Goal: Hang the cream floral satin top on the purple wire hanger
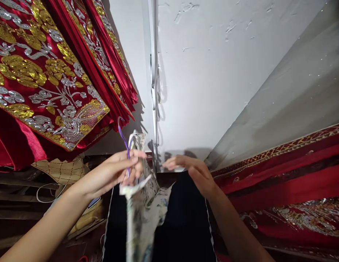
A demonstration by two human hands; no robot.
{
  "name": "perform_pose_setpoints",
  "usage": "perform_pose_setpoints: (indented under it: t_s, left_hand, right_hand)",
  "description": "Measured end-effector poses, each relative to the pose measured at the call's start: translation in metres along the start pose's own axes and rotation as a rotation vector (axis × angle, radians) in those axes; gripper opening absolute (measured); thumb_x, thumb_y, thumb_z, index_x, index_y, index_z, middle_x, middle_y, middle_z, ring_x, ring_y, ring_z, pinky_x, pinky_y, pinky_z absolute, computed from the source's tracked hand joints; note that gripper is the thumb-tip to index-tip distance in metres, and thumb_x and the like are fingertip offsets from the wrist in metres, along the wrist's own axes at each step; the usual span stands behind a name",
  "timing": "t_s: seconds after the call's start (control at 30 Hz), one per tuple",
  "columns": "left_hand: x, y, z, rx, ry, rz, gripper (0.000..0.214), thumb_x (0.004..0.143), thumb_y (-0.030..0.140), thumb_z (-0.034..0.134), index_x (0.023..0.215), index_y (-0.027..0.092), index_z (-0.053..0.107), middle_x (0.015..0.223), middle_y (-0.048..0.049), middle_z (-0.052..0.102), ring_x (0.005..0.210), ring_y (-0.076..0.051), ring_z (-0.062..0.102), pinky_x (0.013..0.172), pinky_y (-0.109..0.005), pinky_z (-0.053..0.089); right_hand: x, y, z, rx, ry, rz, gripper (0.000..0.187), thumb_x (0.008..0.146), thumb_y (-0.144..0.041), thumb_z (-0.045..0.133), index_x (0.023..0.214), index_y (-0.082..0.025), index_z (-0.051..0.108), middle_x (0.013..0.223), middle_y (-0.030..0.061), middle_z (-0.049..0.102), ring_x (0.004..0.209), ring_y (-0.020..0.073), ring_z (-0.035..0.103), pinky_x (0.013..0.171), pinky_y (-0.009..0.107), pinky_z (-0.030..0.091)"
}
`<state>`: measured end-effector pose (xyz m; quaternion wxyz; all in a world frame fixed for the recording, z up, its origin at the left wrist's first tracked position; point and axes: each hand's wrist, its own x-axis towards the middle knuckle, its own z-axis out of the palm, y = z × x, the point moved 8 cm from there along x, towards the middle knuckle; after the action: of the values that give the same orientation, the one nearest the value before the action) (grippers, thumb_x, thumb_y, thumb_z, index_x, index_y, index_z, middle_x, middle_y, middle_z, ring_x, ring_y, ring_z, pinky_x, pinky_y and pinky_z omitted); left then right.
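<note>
My left hand (125, 169) is closed around a purple clothes hanger (122, 135), whose hook points up above the fingers. From the hanger a white garment with a floral print (155, 203) hangs down in front of my dark clothing; its lower part is blurred. I cannot make out the garment's full shape. To the right, my right hand (192, 171) is held apart from the garment, fingers stretched toward the left with nothing in them.
Red garments with gold and silver sequin embroidery (57, 76) hang at the upper left. A pale wall (199, 83) with a vertical metal strip (153, 72) stands ahead. Sheer grey fabric (284, 94) and red embroidered cloth (295, 189) hang on the right. Yellowish items (87, 218) lie lower left.
</note>
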<state>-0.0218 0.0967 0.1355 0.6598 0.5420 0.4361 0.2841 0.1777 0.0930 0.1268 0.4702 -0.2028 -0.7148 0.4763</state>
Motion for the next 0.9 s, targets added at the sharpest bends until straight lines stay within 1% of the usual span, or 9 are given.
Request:
perform_pose_setpoints:
  t_s: [0.1,0.17,0.23,0.3,0.37,0.5,0.63,0.77,0.9]
  left_hand:
    - [-0.035,-0.016,0.000,0.270,-0.189,-0.137,0.033,0.094,0.052,0.057,0.110,0.023,0.064,0.071,-0.0002,0.058,0.049,-0.009,0.044,0.044,-0.023,0.035]
    - [-0.047,-0.009,-0.013,0.516,-0.151,-0.077,0.031,0.098,0.050,0.053,0.096,0.023,0.067,0.071,-0.0003,0.058,0.061,-0.013,0.053,0.058,-0.025,0.044]
    - [-0.049,0.009,-0.033,0.697,-0.011,0.040,0.034,0.099,0.049,0.051,0.084,0.022,0.066,0.073,-0.0011,0.060,0.071,-0.016,0.057,0.068,-0.026,0.047]
    - [-0.043,0.030,-0.053,0.793,0.159,0.150,0.038,0.098,0.050,0.050,0.078,0.022,0.064,0.072,-0.0011,0.060,0.068,-0.016,0.056,0.064,-0.027,0.046]
    - [-0.033,0.051,-0.070,0.845,0.337,0.271,0.037,0.097,0.051,0.053,0.077,0.021,0.063,0.071,-0.0011,0.061,0.066,-0.016,0.056,0.062,-0.027,0.044]
    - [-0.023,0.082,-0.081,0.877,0.700,0.605,0.020,0.093,0.041,0.061,0.098,0.022,0.066,0.095,-0.0045,0.069,0.084,-0.020,0.063,0.076,-0.032,0.049]
    - [-0.032,0.080,-0.062,1.007,0.971,0.951,0.012,0.091,0.031,0.063,0.101,0.024,0.065,0.106,-0.0077,0.066,0.103,-0.025,0.060,0.095,-0.041,0.047]
    - [0.006,0.043,-0.040,1.037,0.684,0.802,0.028,0.096,0.032,0.055,0.122,0.024,0.060,0.086,-0.0032,0.064,0.079,-0.020,0.061,0.079,-0.033,0.048]
    - [0.045,0.004,-0.025,0.957,0.419,0.561,0.050,0.101,0.034,0.046,0.150,0.028,0.038,0.079,0.0015,0.060,0.065,-0.016,0.057,0.066,-0.026,0.043]
  right_hand:
    - [0.011,0.026,-0.029,-0.158,0.191,0.074,0.036,0.102,-0.044,0.048,0.130,-0.032,0.067,0.134,0.0060,0.065,0.127,0.0267,0.059,0.104,0.045,0.049]
    - [0.018,0.037,-0.034,-0.320,0.217,0.102,0.045,0.096,-0.045,0.059,0.140,-0.033,0.059,0.148,0.0059,0.054,0.138,0.0283,0.048,0.113,0.047,0.039]
    - [0.024,0.046,-0.031,-0.421,0.154,0.149,0.042,0.092,-0.046,0.064,0.132,-0.030,0.066,0.142,0.0074,0.058,0.133,0.0295,0.051,0.109,0.045,0.041]
    - [0.027,0.055,-0.027,-0.408,0.061,0.243,0.030,0.093,-0.049,0.062,0.100,-0.023,0.076,0.107,0.0070,0.071,0.102,0.0251,0.065,0.089,0.038,0.050]
    - [0.030,0.055,-0.030,-0.333,0.059,0.284,0.039,0.094,-0.050,0.059,0.073,-0.019,0.070,0.073,0.0017,0.063,0.069,0.0168,0.059,0.067,0.030,0.046]
    - [0.048,0.034,-0.067,-0.287,0.330,0.200,0.039,0.089,-0.050,0.066,0.066,-0.018,0.066,0.065,-0.0008,0.058,0.061,0.0134,0.052,0.057,0.027,0.039]
    - [0.069,0.020,-0.120,-0.170,0.683,0.111,0.034,0.077,-0.051,0.077,0.075,-0.017,0.071,0.073,0.0012,0.066,0.065,0.0156,0.058,0.059,0.028,0.043]
    - [0.059,0.018,-0.152,-0.063,0.946,0.044,0.039,0.073,-0.054,0.079,0.088,-0.019,0.072,0.078,0.0033,0.068,0.070,0.0188,0.064,0.062,0.032,0.051]
    - [0.019,0.029,-0.148,-0.052,1.044,0.130,0.041,0.073,-0.057,0.080,0.091,-0.021,0.071,0.075,0.0038,0.069,0.072,0.0228,0.068,0.061,0.034,0.055]
